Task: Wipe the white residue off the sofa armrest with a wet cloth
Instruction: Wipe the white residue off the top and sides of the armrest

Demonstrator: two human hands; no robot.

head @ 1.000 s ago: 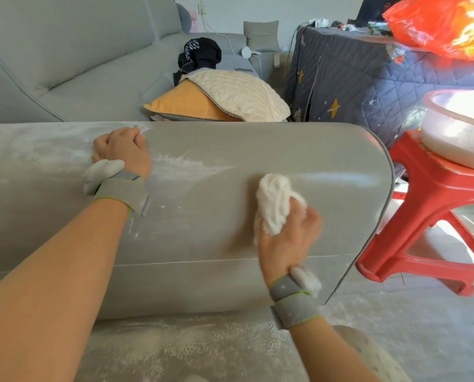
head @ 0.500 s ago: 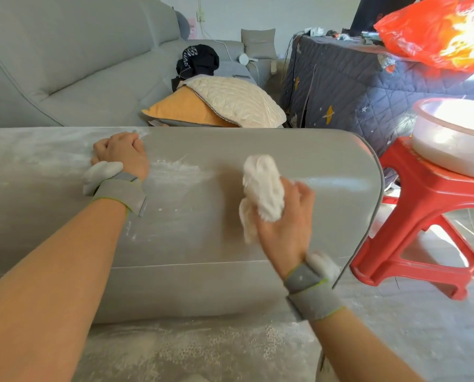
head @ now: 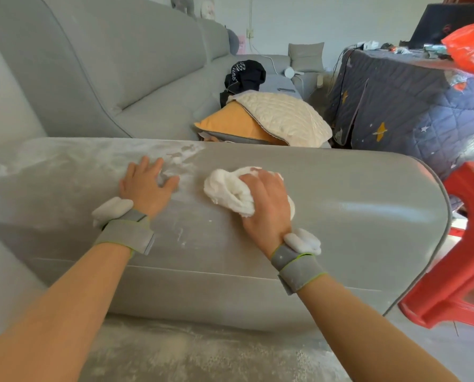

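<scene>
grey armrest (head: 340,216) dusted white, white cloth (head: 230,191), red stool (head: 456,285), navy quilted cover (head: 412,106).

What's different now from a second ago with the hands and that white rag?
The right hand carried the cloth from the armrest's side face up onto its top, toward the white residue. It still grips the bunched cloth. The left hand, earlier curled over the top edge, now lies flat with fingers spread. The head camera also tilted up. The residue on the left part remains.
</scene>
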